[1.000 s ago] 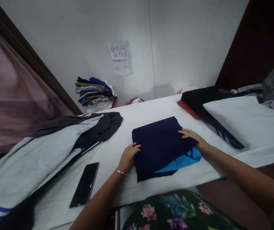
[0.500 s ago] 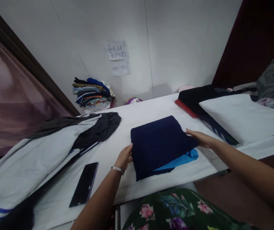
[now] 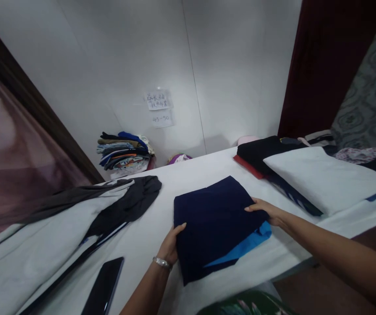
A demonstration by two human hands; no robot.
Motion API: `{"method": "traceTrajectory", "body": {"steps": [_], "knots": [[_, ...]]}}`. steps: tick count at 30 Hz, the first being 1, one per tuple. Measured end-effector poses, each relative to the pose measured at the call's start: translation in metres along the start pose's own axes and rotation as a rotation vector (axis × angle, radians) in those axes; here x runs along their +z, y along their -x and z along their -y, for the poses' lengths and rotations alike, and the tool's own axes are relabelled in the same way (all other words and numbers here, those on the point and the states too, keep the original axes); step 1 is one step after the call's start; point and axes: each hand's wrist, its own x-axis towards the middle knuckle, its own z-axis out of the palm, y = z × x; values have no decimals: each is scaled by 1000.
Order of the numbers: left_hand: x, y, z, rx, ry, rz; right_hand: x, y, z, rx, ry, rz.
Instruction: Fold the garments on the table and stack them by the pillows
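White tabletop cloth [image 3: 142,240]; smooth navy garment [image 3: 212,223], squarish fold.

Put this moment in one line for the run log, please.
left hand: holds navy garment, left edge | right hand: holds its right edge | blue fabric: shows underneath | phone: on white table, at left

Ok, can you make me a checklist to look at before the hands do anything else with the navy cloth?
1. Left hand on the left edge of the navy cloth, thumb on top: ok.
2. Right hand on the right edge, thumb on top: ok.
3. Bright blue cloth tucked out of sight: not ok, it pokes out at the near right side.
4. Phone away from the navy cloth: ok, it lies apart on the left.
5. Underside smooth: cannot tell, it's hidden.
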Motion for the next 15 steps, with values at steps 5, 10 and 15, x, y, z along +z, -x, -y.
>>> {"method": "traceTrajectory", "body": {"steps": [5,10,15], "knots": [[10,-12,-5,122,41,9,-5,-12,28,-88,68,-14],[18,-34,3,61,47,-60,-18,-32,28,-23,36,-16],[17,-38,13,27,40,-30,-33,-27,3,94,-10,-66]]}}
